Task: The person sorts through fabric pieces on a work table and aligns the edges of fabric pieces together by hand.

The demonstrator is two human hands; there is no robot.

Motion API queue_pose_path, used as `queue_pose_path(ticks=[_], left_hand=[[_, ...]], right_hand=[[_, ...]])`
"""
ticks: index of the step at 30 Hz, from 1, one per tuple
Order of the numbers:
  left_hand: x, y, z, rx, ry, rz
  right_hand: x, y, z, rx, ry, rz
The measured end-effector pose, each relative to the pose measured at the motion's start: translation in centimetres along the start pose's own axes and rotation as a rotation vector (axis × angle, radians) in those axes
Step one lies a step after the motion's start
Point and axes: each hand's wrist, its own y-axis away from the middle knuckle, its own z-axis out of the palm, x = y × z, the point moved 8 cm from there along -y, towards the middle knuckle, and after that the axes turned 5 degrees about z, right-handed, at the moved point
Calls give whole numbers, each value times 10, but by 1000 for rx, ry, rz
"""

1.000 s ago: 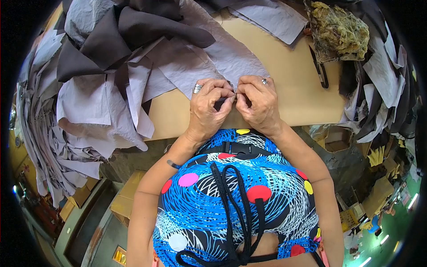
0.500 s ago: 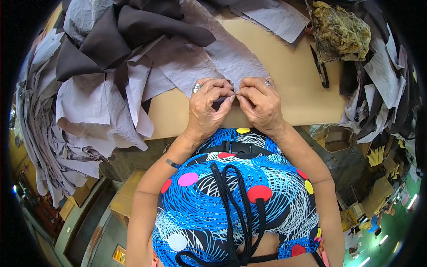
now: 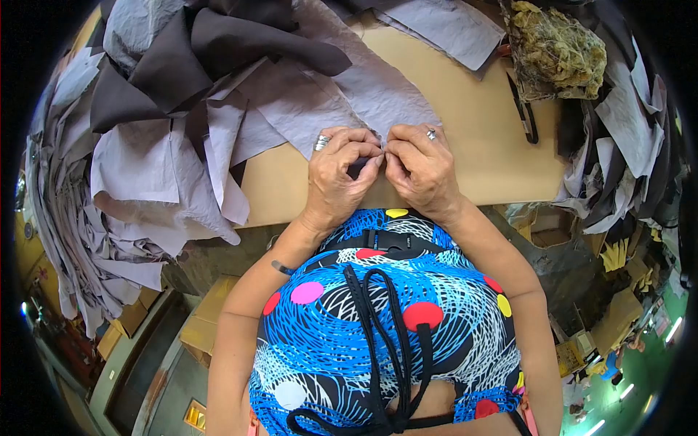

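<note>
Both hands meet at the near edge of a light greyish-purple fabric piece (image 3: 374, 83) lying on the tan tabletop. My left hand (image 3: 342, 171) is closed in a pinch on the fabric's edge, with a wide silver ring on one finger. Right beside it, my right hand (image 3: 423, 167) pinches the same edge, thumb against forefinger, and also wears a ring. The fingertips of the two hands nearly touch. What exactly lies between them is too small to make out beyond the cloth edge.
Dark brown fabric (image 3: 269, 40) is heaped at the upper left, and layered cloth strips (image 3: 65, 196) hang off the left side. A black-handled tool (image 3: 525, 109) lies on the tabletop (image 3: 502, 171) near a yellowish fibrous clump (image 3: 560, 51). More cloth (image 3: 632, 123) hangs at the right.
My right hand has shifted slightly to the left, closer to my left hand. My left hand and the fabric stay almost where they were.
</note>
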Motion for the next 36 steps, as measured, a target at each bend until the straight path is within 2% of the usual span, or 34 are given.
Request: queue_pose_path(ticks=[26, 32, 36], left_hand=[[0, 0, 2, -16, 5, 5], [0, -1, 1, -28, 27, -12], [3, -2, 1, -43, 18, -9]], right_hand=[[5, 3, -1, 15, -49, 43], [18, 7, 1, 1, -183, 215], [18, 7, 1, -26, -192, 238]])
